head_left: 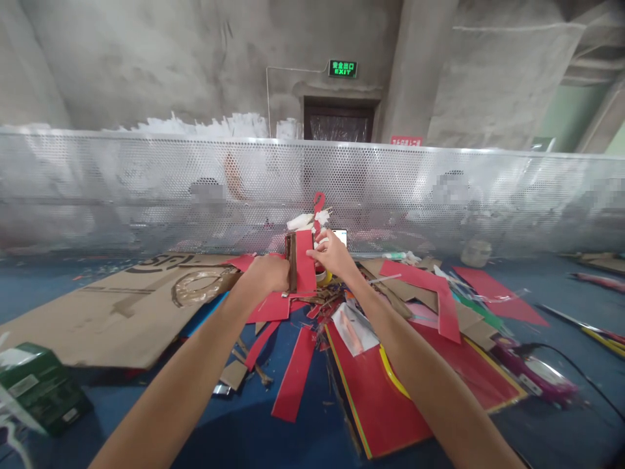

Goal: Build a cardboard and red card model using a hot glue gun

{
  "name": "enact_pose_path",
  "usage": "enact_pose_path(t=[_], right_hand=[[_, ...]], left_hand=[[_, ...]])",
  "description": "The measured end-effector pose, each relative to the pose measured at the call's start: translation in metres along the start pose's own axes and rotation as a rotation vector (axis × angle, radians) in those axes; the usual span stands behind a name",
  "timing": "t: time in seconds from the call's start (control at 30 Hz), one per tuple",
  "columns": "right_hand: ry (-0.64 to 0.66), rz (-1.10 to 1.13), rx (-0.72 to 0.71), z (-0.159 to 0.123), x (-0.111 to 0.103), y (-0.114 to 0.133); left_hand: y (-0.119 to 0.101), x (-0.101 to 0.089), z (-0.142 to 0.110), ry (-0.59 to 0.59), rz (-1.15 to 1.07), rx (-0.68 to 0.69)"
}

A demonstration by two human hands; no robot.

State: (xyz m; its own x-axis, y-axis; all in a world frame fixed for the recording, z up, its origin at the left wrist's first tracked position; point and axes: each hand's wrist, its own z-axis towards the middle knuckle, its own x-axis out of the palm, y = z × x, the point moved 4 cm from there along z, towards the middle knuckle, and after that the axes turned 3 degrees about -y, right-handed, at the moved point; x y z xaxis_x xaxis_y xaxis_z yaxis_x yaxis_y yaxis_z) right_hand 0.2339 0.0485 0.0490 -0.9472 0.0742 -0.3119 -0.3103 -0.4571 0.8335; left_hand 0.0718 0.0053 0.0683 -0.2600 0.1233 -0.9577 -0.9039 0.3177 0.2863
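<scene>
In front of me a small upright craft piece has a red cardboard panel (306, 262) beside a brown, twig-like side (292, 264). My left hand (269, 272) is closed around its left side, with the fingertips hidden. At the panel's right edge, my right hand (333, 253) has its thumb and fingers bent in a pinch on the red cardboard. White flowers (301, 222) and a curled red strip (319, 200) stick up just behind. A roll of tape (321, 277) sits under my right hand, partly covered.
Flat brown cardboard (122, 312) spreads to the left, near a green box (41, 387). A red board (375, 404), red offcuts (293, 378) and a purple device (537, 371) with a black cable lie around. A perforated metal screen (146, 189) closes the table's back.
</scene>
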Motion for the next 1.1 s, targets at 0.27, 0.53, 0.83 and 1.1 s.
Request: enact_pose_path(t=[0.27, 0.53, 0.83, 1.1], right_hand=[[0.0, -0.038, 0.014, -0.004, 0.0, 0.002], [-0.034, -0.066, -0.007, 0.001, -0.004, -0.005], [-0.05, -0.094, -0.037, 0.002, -0.007, -0.005], [-0.04, -0.111, -0.039, 0.001, -0.006, 0.0]], left_hand=[[-0.004, -0.006, -0.006, -0.006, 0.026, -0.011], [-0.008, -0.011, -0.01, 0.005, 0.014, -0.013], [-0.012, -0.019, -0.02, -0.009, 0.01, -0.022], [-0.009, -0.014, -0.014, -0.027, 0.025, -0.019]])
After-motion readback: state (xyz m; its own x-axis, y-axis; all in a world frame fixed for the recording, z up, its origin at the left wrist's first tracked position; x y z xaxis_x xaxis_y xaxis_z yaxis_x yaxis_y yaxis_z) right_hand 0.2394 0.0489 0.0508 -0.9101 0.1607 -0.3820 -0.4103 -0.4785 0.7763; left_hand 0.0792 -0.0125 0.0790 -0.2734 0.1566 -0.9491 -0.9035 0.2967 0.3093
